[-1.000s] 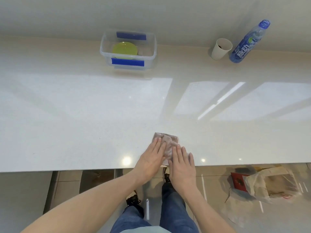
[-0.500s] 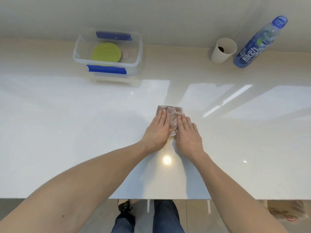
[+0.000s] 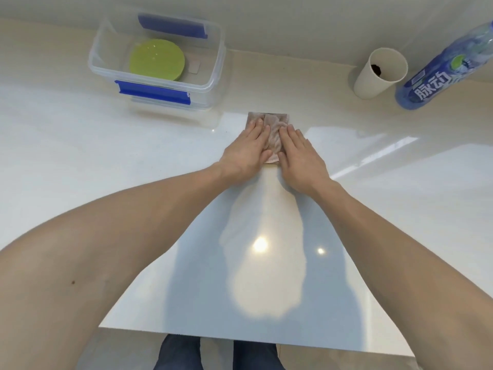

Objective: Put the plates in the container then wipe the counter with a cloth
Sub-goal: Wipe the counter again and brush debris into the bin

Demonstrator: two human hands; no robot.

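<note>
A folded pinkish-brown cloth [image 3: 272,129] lies flat on the white counter [image 3: 106,161], well in from the front edge. My left hand [image 3: 246,153] and my right hand [image 3: 300,157] press down on it side by side, palms flat, fingers pointing away from me. Only the cloth's far half and a strip between the hands show. At the back left stands a clear plastic container [image 3: 217,68] with blue clips. A green plate [image 3: 157,60] lies inside it.
A beige paper cup [image 3: 378,74] stands at the back right by the wall. A blue drink bottle [image 3: 440,68] is just right of it. The counter's front edge runs along the bottom, with my legs below it.
Both hands have pushed the cloth away from me, from the counter's front edge toward the back wall. The view has closed in on the container, cup and bottle.
</note>
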